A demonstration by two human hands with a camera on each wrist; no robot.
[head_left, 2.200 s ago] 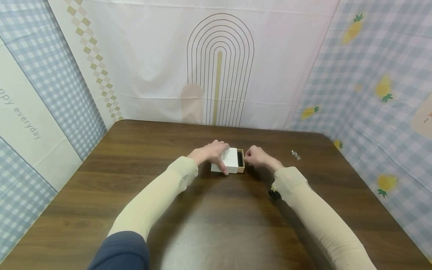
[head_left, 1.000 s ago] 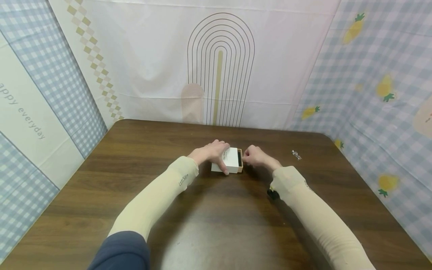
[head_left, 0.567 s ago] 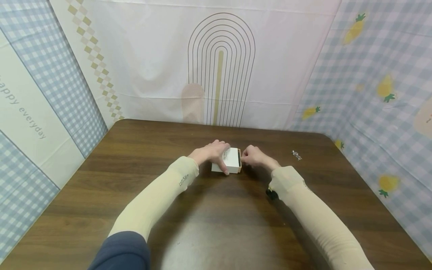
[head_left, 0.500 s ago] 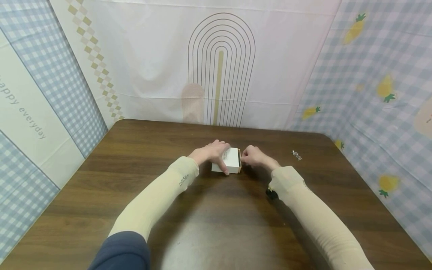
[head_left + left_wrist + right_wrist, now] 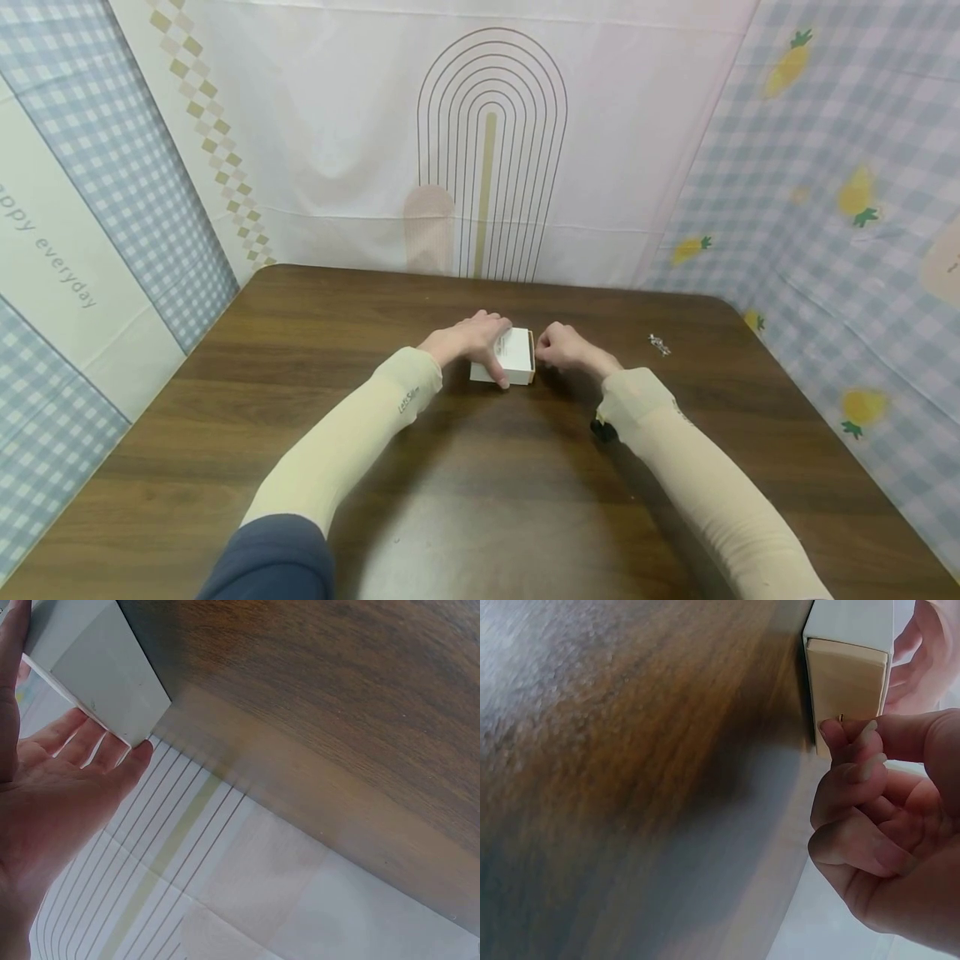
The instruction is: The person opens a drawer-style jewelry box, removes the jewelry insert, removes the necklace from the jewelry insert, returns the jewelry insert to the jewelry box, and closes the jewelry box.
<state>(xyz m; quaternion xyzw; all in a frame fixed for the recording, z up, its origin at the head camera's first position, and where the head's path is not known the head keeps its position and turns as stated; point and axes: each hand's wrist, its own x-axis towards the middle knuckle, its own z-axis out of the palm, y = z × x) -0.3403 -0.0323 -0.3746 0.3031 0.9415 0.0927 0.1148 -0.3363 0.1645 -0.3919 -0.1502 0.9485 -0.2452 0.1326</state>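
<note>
A small white sliding box (image 5: pixel 515 351) with printed lettering lies on the table, its tan inner drawer (image 5: pixel 845 679) showing as a thin edge at the right end. My left hand (image 5: pixel 471 339) grips the white sleeve, thumb along the near side and fingers along the far side. In the left wrist view, fingertips press the sleeve (image 5: pixel 112 671) at its edge. My right hand (image 5: pixel 567 347) is at the drawer's front, fingers curled. In the right wrist view its thumb and index finger pinch at a small pull in the drawer's face, mostly hidden by the fingertips.
A small silvery chain-like thing (image 5: pixel 658 344) lies on the brown wooden table (image 5: pixel 480 467), right of the right hand. Printed cloths (image 5: pixel 337 125) hang behind the table and at both sides. A black object (image 5: pixel 602 431) shows under the right wrist.
The tan drawer has slid left into the white sleeve, until only a thin edge shows. My right hand has moved slightly left with it; the left hand stays on the sleeve.
</note>
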